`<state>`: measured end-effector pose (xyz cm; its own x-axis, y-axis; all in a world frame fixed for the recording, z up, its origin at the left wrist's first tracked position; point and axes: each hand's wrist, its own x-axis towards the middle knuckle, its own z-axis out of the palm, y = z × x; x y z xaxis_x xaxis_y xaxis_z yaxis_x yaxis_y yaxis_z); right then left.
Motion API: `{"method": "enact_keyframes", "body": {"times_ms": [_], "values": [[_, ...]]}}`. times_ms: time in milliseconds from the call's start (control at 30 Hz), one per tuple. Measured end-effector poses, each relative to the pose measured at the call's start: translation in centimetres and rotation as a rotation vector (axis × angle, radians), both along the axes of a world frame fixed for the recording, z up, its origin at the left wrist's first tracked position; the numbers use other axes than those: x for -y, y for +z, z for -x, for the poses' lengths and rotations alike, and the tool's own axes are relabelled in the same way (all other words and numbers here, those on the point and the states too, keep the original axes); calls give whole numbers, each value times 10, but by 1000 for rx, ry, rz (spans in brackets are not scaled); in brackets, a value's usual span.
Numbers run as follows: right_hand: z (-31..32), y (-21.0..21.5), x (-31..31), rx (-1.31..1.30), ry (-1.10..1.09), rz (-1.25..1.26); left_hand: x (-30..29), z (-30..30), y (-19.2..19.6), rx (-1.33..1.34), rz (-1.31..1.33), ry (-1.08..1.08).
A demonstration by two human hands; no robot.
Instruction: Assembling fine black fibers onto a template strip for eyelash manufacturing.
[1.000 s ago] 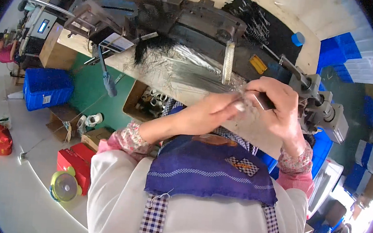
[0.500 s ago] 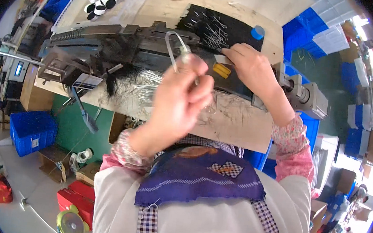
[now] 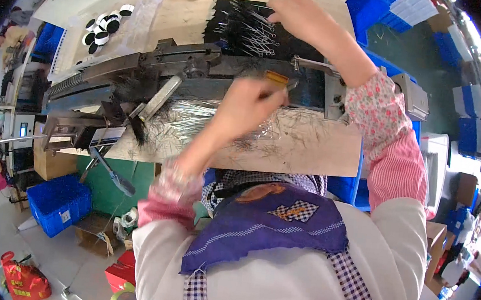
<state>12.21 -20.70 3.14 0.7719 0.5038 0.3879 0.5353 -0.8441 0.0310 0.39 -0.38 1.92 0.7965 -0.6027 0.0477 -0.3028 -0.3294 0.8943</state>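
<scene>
Hands work over a wooden bench (image 3: 310, 151) seen from the head camera, looking down. The left hand (image 3: 250, 107) is closed narrowly around a small yellow-handled tool (image 3: 276, 78), held against the long dark metal machine (image 3: 202, 71) that runs across the bench. The right hand (image 3: 300, 14) reaches to the far side, fingers curled down onto a black mat (image 3: 229, 27) strewn with thin silver pins (image 3: 257, 33); whether it holds one cannot be told. Fine black bristles (image 3: 133, 90) tuft out at the machine's left. Black and white discs (image 3: 105, 24) lie far left.
</scene>
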Motion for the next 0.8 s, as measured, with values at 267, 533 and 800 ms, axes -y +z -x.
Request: {"method": "enact_keyframes", "body": {"times_ms": [267, 533, 800], "values": [[85, 18, 0, -348, 345, -284, 7, -33, -3, 591, -312, 155], [70, -1, -50, -53, 374, -534, -52, -30, 15, 1288, -128, 514], [58, 2, -61, -405, 301, -591, -87, 15, -34, -1162, 1480, 14]]}}
